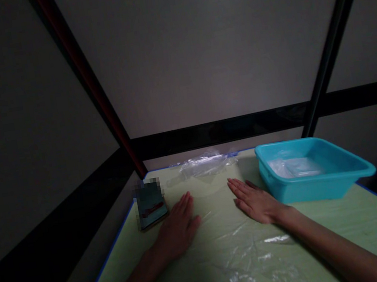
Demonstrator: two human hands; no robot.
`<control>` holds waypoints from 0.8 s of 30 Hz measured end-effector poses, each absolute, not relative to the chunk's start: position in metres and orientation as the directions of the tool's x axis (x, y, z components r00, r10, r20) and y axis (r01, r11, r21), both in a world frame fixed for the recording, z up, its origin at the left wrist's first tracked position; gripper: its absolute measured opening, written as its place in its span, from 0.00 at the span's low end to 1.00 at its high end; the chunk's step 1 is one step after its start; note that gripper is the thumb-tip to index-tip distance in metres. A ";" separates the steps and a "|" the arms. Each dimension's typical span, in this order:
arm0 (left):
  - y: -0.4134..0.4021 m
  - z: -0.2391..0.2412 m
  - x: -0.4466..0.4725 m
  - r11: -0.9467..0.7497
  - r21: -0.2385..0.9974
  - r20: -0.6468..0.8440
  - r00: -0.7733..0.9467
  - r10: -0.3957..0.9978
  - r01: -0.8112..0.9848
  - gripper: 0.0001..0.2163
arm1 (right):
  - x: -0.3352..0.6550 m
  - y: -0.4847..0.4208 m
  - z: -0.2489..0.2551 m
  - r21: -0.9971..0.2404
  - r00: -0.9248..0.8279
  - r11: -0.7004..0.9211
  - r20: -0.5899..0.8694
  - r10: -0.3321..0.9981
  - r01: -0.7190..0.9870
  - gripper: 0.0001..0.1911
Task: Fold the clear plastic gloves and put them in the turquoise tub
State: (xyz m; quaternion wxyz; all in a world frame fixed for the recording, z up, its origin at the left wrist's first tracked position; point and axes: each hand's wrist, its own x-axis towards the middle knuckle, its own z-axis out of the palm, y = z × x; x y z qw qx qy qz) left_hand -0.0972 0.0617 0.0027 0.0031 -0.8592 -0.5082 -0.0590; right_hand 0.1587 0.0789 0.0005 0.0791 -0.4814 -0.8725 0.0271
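My left hand (178,226) lies flat and open, palm down, with its thumb spread toward the middle. Opposite it, my right hand (253,201) is also open, fingers stretched out over the tabletop and pointing inward. Between my hands and toward me spreads thin clear plastic (253,264), wrinkled and shiny near the front; whether it is a bag or a loose sheet I cannot tell. Its far edge is hard to see. Neither hand grips anything. Close beyond my left hand is a dark flat item (151,204) with a reddish mark, its picture blurred into blocks.
On the right stands a turquoise plastic tub (311,190) with clear plastic packets (296,167) inside. Crumpled clear plastic (208,162) lies at the back edge of the pale green table (359,223). A grey wall (208,61) with dark bars rises behind.
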 end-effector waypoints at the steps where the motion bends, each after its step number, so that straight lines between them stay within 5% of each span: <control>1: 0.062 0.002 -0.099 -0.473 0.049 0.109 0.466 0.878 0.880 0.26 | 0.160 0.082 0.001 -0.128 -0.531 0.540 0.098 0.842 0.832 0.27; 12: 0.049 0.020 -0.082 -0.532 0.157 0.284 0.478 0.831 0.832 0.24 | 0.141 0.013 0.037 -0.239 -0.524 0.560 0.201 0.828 0.793 0.30; 24: 0.010 0.016 -0.004 -0.781 0.170 0.141 0.770 0.622 0.601 0.25 | 0.162 -0.059 -0.007 -0.056 -0.572 0.601 0.250 0.781 0.797 0.34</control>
